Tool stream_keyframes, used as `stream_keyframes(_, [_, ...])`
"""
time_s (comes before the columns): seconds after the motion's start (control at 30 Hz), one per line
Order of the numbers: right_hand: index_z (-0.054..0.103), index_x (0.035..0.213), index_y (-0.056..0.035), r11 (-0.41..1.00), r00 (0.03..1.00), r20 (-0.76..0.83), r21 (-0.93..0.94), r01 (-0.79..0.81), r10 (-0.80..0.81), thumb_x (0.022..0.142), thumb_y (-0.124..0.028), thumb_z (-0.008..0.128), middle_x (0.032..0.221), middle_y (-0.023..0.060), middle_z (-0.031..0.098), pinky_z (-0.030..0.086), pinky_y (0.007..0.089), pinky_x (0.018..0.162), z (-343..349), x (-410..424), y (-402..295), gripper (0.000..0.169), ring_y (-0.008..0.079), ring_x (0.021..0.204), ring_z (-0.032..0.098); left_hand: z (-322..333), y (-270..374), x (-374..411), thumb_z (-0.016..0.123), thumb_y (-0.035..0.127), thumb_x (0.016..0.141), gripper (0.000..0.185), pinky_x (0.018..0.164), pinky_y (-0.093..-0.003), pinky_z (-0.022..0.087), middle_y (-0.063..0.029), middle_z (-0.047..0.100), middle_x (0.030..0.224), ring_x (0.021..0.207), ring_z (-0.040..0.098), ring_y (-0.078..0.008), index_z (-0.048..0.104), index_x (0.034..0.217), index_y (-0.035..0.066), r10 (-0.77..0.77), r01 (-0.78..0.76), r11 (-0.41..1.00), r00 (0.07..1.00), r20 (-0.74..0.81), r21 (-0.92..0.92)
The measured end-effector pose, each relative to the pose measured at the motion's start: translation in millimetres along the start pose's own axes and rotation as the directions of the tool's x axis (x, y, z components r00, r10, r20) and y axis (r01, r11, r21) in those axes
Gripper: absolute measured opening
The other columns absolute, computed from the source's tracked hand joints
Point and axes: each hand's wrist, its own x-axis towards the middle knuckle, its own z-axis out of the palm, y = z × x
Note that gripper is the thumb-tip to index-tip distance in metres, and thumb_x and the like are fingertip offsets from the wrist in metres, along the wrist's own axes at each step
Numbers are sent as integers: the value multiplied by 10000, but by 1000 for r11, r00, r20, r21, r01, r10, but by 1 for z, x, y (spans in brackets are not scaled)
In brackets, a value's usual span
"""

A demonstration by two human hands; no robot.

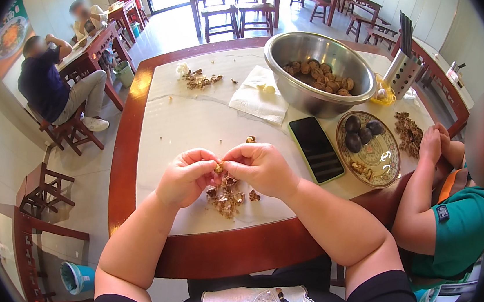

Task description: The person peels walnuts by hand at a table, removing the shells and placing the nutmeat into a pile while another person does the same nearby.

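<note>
Between the fingertips of my left hand [190,174] and my right hand [264,169] is a small piece of walnut [219,167], held by both. Just below my hands, a pile of broken walnut shells [226,199] lies on the table. A partly opened walnut [251,139] sits beyond my right hand. Farther off stands a large steel bowl [316,101] with whole walnuts [319,76] in it. A patterned plate [385,143] to the right holds several dark plums [359,134] and some walnut kernels [361,169].
A smartphone [316,149] lies left of the plate. Near the bowl are a paper napkin [257,102], a yellow basket [383,92] and a perforated chopstick holder [402,74]. More shells [409,133] lie by a co-worker's hands [435,141] at right. Two people sit at a table far left.
</note>
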Motion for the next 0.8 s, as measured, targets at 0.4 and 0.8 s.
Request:
stream_keyframes(0.4, [644, 950, 28, 893, 987, -25, 429, -135, 161, 849, -57, 635, 798, 77, 638, 498, 254, 668, -2, 5, -3, 132, 128, 723, 600, 7, 9, 0, 444, 73, 839, 143, 686, -298, 446, -115, 587, 851, 714, 546, -190, 538, 925, 8, 3, -21, 989, 993, -118, -146])
stream_keyframes(0.8, [642, 935, -30, 757, 861, -57, -508, 411, -505, 800, -23, 616, 851, 87, 626, 500, 293, 673, 2, 3, 9, 137, 224, 759, 620, 23, 5, -4, 659, 107, 828, 126, 482, -193, 310, 16, 519, 660, 536, 400, -46, 592, 845, 2, 53, -12, 970, 986, -161, 244])
